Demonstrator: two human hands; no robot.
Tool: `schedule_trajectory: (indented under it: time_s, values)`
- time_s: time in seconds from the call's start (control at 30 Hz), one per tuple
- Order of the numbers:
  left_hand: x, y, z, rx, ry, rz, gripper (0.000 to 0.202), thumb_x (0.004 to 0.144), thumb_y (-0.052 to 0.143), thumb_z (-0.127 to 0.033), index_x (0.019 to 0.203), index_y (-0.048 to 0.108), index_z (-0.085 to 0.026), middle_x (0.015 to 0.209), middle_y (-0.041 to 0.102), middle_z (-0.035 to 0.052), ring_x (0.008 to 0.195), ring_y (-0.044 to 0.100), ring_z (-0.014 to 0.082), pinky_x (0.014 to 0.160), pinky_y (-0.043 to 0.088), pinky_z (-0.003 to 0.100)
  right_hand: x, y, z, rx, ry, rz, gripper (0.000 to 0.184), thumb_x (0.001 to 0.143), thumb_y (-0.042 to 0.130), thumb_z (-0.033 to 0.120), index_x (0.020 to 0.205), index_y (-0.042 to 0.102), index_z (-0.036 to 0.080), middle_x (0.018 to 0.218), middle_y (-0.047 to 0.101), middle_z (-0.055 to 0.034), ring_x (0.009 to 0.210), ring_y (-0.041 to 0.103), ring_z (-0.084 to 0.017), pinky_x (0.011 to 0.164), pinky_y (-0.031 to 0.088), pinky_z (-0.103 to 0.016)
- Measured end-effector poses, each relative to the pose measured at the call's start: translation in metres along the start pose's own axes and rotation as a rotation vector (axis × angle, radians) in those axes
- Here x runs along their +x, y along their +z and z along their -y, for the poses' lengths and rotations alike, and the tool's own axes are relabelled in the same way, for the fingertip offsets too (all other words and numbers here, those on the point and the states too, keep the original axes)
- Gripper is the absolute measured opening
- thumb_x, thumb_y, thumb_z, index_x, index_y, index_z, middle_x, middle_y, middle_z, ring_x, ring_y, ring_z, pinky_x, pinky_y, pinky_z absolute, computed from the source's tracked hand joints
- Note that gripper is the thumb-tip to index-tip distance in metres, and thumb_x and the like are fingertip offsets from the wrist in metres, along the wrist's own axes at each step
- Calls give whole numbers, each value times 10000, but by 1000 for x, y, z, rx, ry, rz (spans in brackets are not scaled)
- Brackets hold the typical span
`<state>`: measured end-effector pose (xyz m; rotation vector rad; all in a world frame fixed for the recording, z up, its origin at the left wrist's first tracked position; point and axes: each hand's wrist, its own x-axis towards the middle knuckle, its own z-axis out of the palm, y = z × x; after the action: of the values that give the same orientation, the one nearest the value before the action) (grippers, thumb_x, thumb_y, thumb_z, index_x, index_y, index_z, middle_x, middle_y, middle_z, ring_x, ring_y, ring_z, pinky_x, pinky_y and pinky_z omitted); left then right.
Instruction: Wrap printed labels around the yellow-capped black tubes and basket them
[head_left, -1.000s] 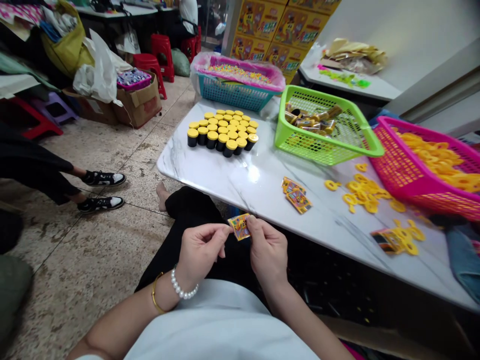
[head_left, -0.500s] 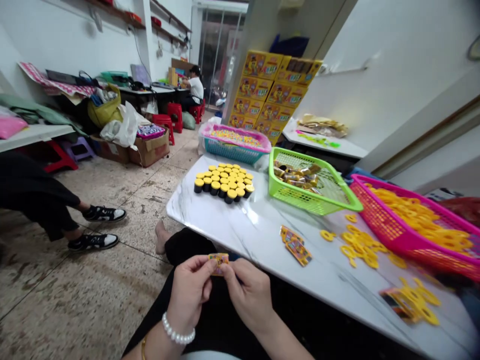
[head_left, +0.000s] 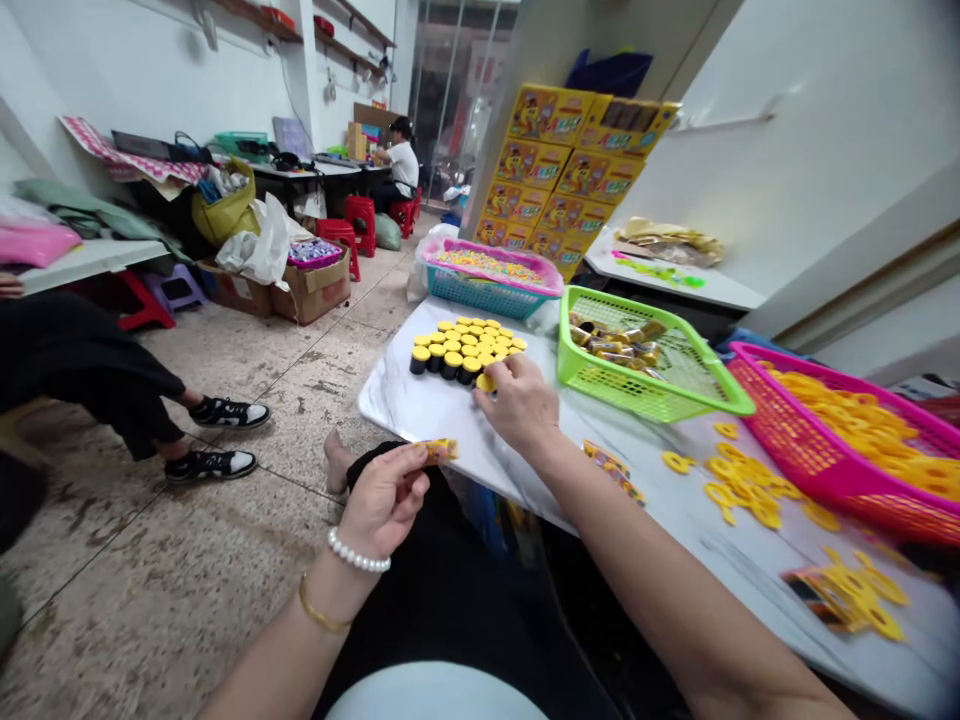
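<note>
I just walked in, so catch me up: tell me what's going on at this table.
A seated person is working at a white marble-patterned table. Their left hand pinches a small yellow printed packet, while their right hand reaches onto a block of black cylindrical containers with yellow caps. Beyond it sits a lime-green plastic mesh basket of gold-wrapped items; to the right, a pink mesh basket holds yellow rings, with more loose yellow rings on the tabletop.
</note>
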<state>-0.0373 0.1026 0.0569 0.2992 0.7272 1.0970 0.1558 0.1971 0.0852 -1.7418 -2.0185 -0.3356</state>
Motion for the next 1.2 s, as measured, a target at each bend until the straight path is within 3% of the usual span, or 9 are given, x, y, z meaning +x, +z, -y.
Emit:
schedule_trajectory:
  time_s: [0.1, 0.2, 0.3, 0.53, 0.67, 0.93, 1.2]
  values:
    - [7, 5, -11, -70, -32, 45, 65, 793, 688, -118, 836, 693, -70, 956, 731, 104, 414, 418, -24, 262, 203, 59, -22, -20, 2, 465, 75, -95, 220, 774, 727, 327, 935, 684, 184, 937, 671, -77, 795, 591, -207, 702, 479, -335]
    - [15, 11, -13, -118, -71, 28, 39, 822, 653, -84, 785, 662, -78, 755, 674, 37, 385, 411, -11, 247, 200, 67, -43, -42, 7, 1066, 247, 24, 283, 769, 743, 438, 911, 678, 202, 809, 668, -16, 655, 574, -147, 650, 492, -303]
    - [20, 16, -8, -146, -116, 47, 79, 845, 625, -67, 769, 639, -80, 658, 594, -6, 366, 416, -3, 239, 209, 73, -58, -50, 13, 1346, 356, 110, 297, 732, 792, 447, 897, 696, 219, 835, 689, -9, 744, 624, -151, 712, 515, -288]
    - [21, 31, 0, -178, -147, 89, 97, 900, 568, -69, 831, 636, -77, 664, 585, -17, 343, 422, -7, 236, 212, 72, -67, -50, 12, 1290, 336, -34, 279, 716, 829, 368, 915, 689, 229, 871, 702, -6, 832, 658, -157, 834, 538, -306]
    - [20, 42, 1, -173, -188, 101, 135, 948, 513, -101, 911, 640, -71, 723, 634, 2, 333, 397, -18, 238, 217, 73, -73, -52, 6, 1292, 305, -44, 254, 765, 790, 364, 937, 671, 220, 913, 724, -26, 866, 690, -168, 860, 560, -320]
    - [14, 61, 11, -82, -207, 119, 141, 946, 505, -99, 934, 640, -63, 719, 645, 16, 335, 394, -12, 238, 215, 75, -92, -55, -4, 1185, 216, -137, 250, 824, 741, 299, 996, 570, 238, 1135, 740, -80, 1032, 724, -216, 982, 563, -403]
    - [9, 86, 13, -68, -188, 121, 186, 953, 482, -96, 820, 611, -89, 699, 645, 13, 332, 399, -15, 239, 186, 78, -108, -76, -9, 1016, 151, -207, 267, 829, 713, 284, 1034, 547, 246, 1162, 736, -96, 1017, 741, -235, 931, 605, -403]
